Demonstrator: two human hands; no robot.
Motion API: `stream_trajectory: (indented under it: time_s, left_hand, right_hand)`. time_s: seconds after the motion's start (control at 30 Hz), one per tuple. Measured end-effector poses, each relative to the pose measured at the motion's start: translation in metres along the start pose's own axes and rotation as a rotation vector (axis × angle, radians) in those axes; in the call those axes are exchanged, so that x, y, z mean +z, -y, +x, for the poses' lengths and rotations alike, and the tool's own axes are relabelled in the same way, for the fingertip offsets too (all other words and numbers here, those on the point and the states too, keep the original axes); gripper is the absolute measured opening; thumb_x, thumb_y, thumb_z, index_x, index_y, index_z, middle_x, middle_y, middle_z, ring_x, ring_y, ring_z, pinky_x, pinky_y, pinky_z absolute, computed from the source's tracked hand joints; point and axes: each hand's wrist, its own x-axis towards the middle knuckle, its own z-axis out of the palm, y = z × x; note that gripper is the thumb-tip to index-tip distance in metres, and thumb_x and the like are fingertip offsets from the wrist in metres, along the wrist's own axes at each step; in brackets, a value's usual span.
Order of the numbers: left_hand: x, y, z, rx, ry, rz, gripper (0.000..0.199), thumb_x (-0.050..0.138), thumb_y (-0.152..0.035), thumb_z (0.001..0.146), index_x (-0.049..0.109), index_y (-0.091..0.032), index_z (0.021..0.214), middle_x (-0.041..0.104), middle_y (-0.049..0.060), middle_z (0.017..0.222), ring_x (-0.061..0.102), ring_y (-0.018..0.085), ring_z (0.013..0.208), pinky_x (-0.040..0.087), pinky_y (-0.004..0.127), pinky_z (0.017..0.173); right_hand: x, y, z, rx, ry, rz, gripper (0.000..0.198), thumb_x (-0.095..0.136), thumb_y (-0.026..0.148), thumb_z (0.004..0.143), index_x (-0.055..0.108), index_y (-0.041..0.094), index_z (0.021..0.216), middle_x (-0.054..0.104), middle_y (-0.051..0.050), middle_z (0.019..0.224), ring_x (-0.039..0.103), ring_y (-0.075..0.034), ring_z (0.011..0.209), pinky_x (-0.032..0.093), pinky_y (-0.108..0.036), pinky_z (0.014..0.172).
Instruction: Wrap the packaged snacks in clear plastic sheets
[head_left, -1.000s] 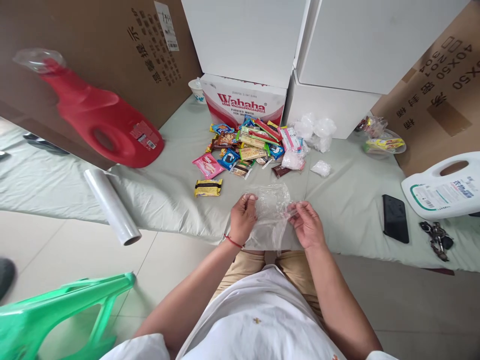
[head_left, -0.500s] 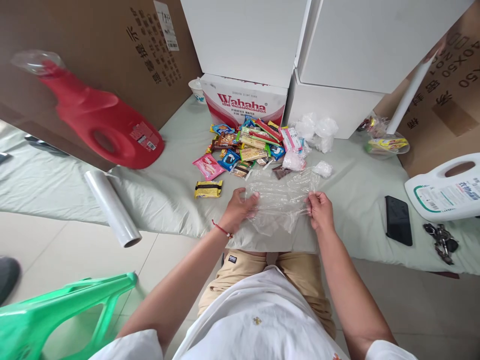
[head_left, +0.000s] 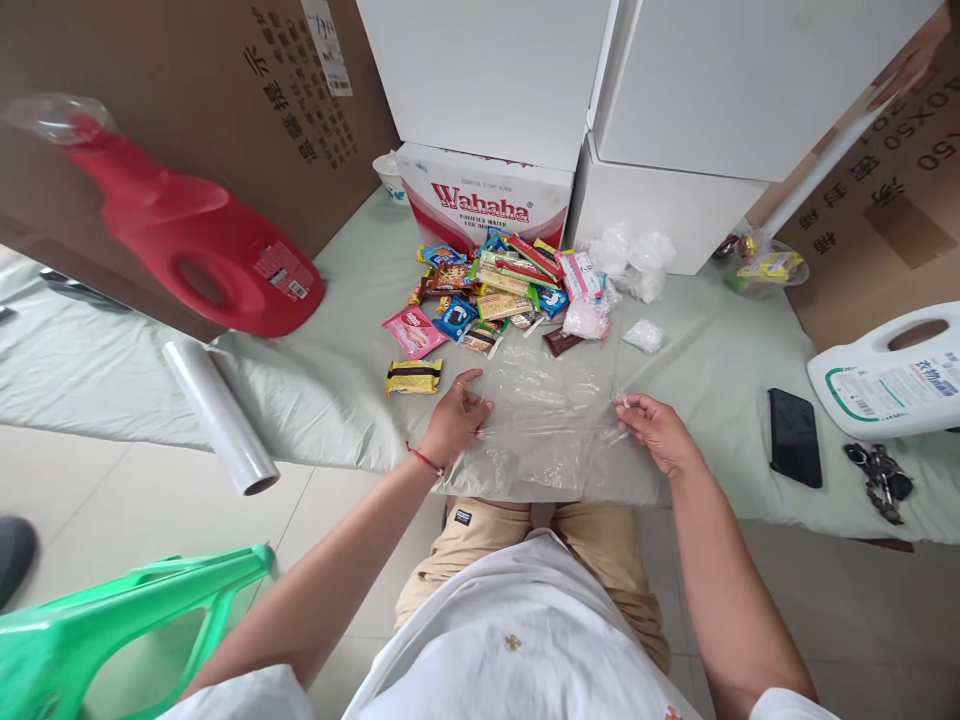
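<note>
A crinkled sheet of clear plastic film (head_left: 544, 420) lies across the front of the cloth-covered table. At its right edge, my right hand (head_left: 656, 430) pinches a gathered corner between thumb and fingertips. My left hand (head_left: 454, 425), a red cord around its wrist, grips the film's left edge with its index finger raised. Just beyond the film is a heap of wrapped snacks (head_left: 502, 290), including a pink snack packet (head_left: 414, 332). A yellow snack packet (head_left: 414, 377) lies apart near my left hand. A small clear plastic bundle (head_left: 643, 336) sits right of the heap.
A roll of plastic film (head_left: 221, 418) and a red jug (head_left: 217, 260) are on the left. White boxes (head_left: 487, 80) stand behind the snacks. On the right are a phone (head_left: 795, 438), keys (head_left: 881, 482) and a white jug (head_left: 892, 375). Another person's hand (head_left: 911, 65) shows at upper right.
My hands have moved apart, drawing the film wider, and it now lies lower and flatter toward the table's front edge. My left index finger has lifted.
</note>
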Motion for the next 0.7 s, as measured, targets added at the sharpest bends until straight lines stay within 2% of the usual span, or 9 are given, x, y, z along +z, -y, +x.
stream_trajectory:
  time_s: [0.07,0.17,0.23,0.3,0.37,0.43,0.5,0.6,0.7]
  left_hand:
    - [-0.004,-0.001,-0.005,0.137,-0.193,0.247,0.062,0.071,-0.031,0.079,0.053,-0.017,0.137,0.062,0.008,0.101,0.061,0.019,0.073,0.052,0.035,0.073]
    - [-0.005,-0.013,-0.019,0.430,-0.453,0.483,0.049,0.065,-0.032,0.086,0.058,-0.013,0.131,0.059,0.019,0.124,0.059,0.032,0.112,0.045,0.048,0.102]
    - [0.001,-0.025,-0.025,0.618,-0.378,0.553,0.038,0.055,-0.032,0.094,0.062,-0.016,0.128,0.063,0.018,0.125,0.056,0.032,0.122,0.041,0.048,0.109]
    - [0.012,-0.032,-0.023,0.729,-0.159,0.629,0.035,0.049,-0.033,0.099,0.065,-0.019,0.126,0.067,0.016,0.126,0.055,0.030,0.127,0.038,0.047,0.112]
    - [0.025,-0.029,-0.014,0.719,-0.006,0.728,0.038,0.046,-0.035,0.101,0.064,-0.021,0.131,0.063,0.014,0.138,0.049,0.030,0.137,0.031,0.050,0.118]
    - [0.036,-0.018,-0.003,0.610,0.011,0.818,0.043,0.043,-0.034,0.101,0.060,-0.021,0.138,0.055,0.014,0.151,0.041,0.031,0.145,0.022,0.056,0.122]
    - [0.042,-0.003,0.006,0.543,0.015,0.873,0.047,0.041,-0.034,0.102,0.054,-0.022,0.146,0.046,0.015,0.159,0.037,0.032,0.149,0.013,0.062,0.123]
    - [0.039,0.015,0.008,0.545,-0.007,0.894,0.052,0.036,-0.039,0.104,0.048,-0.024,0.152,0.039,0.014,0.163,0.034,0.032,0.151,0.002,0.066,0.123]
    - [0.029,0.022,0.002,0.542,-0.024,0.902,0.054,0.034,-0.041,0.104,0.044,-0.026,0.155,0.039,0.013,0.163,0.036,0.032,0.151,-0.003,0.067,0.123]
  right_hand:
    - [0.002,-0.001,0.003,-0.044,-0.028,-0.014,0.060,0.088,0.060,0.059,0.073,0.015,0.096,0.062,0.002,0.060,0.041,-0.009,0.051,0.026,-0.022,0.047]
    - [0.008,-0.003,0.006,-0.080,-0.029,-0.043,0.056,0.087,0.060,0.059,0.073,0.016,0.091,0.062,0.002,0.062,0.047,-0.011,0.055,0.029,-0.023,0.048]
    - [0.013,-0.003,0.006,-0.086,-0.041,-0.037,0.055,0.086,0.060,0.061,0.072,0.017,0.092,0.063,0.001,0.063,0.045,-0.010,0.053,0.028,-0.023,0.047]
    - [0.017,-0.003,0.005,-0.057,-0.056,0.007,0.059,0.084,0.060,0.065,0.070,0.019,0.105,0.068,0.000,0.071,0.039,-0.009,0.048,0.024,-0.023,0.044]
    - [0.023,-0.002,0.001,0.006,-0.039,0.057,0.068,0.084,0.058,0.068,0.063,0.023,0.123,0.073,-0.002,0.083,0.035,-0.007,0.045,0.022,-0.023,0.043]
    - [0.028,-0.003,-0.006,0.068,0.010,0.064,0.083,0.089,0.050,0.065,0.054,0.025,0.136,0.074,-0.001,0.087,0.039,-0.008,0.047,0.025,-0.022,0.044]
    - [0.029,-0.007,-0.015,0.090,0.047,0.028,0.092,0.093,0.041,0.058,0.052,0.024,0.139,0.070,0.003,0.077,0.048,-0.011,0.053,0.033,-0.022,0.049]
    - [0.015,-0.017,-0.026,0.059,0.042,-0.051,0.083,0.092,0.036,0.056,0.058,0.022,0.131,0.062,0.008,0.065,0.055,-0.014,0.061,0.040,-0.025,0.060]
    - [-0.015,-0.026,-0.032,0.031,0.043,-0.159,0.062,0.086,0.042,0.063,0.066,0.021,0.117,0.064,0.005,0.068,0.057,-0.016,0.065,0.042,-0.029,0.065]
